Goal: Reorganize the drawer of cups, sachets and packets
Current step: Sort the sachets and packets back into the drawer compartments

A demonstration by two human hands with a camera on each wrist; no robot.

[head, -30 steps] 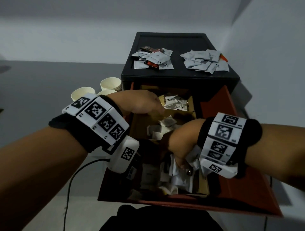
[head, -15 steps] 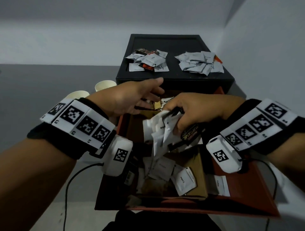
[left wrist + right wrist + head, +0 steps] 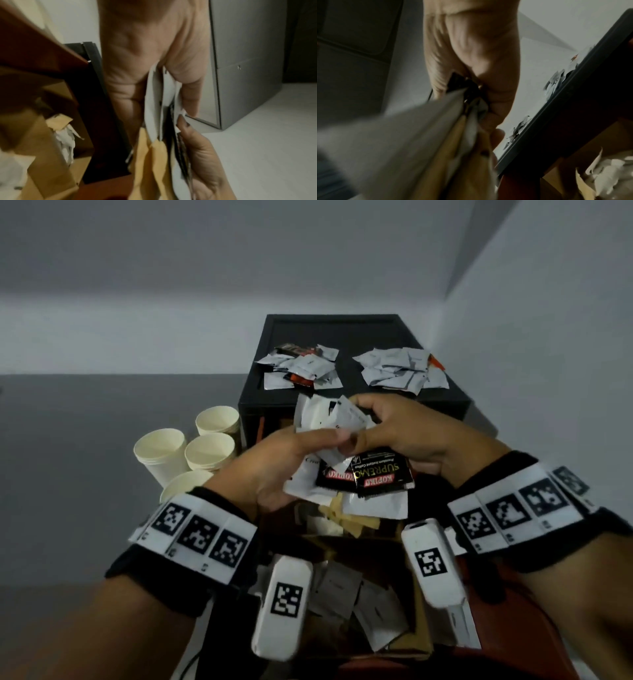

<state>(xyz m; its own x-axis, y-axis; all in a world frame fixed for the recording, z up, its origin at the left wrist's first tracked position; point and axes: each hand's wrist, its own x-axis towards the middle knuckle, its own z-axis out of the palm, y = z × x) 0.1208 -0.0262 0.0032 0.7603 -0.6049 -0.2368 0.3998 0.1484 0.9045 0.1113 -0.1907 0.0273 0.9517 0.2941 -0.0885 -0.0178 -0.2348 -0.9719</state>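
Head view: my right hand point(image 3: 404, 436) clamped a bundle of sachets point(image 3: 346, 474) above the open drawer point(image 3: 507, 628); my left hand point(image 3: 274, 470) gripped its lower edge. Cups point(image 3: 209, 451) stood left. Left wrist: fingers point(image 3: 190, 97) pinched white sachets. Right wrist: fingers point(image 3: 498, 97) closed on the bundle.

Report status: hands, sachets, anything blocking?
Both hands, left hand and right hand, grip one sachet bundle above the open drawer. Two sorted piles on cabinet top. Nothing blocking.

Head view high, facing down over both wrists; wrist views close under each palm; shared: bunch of sachets point(image 3: 346, 474).
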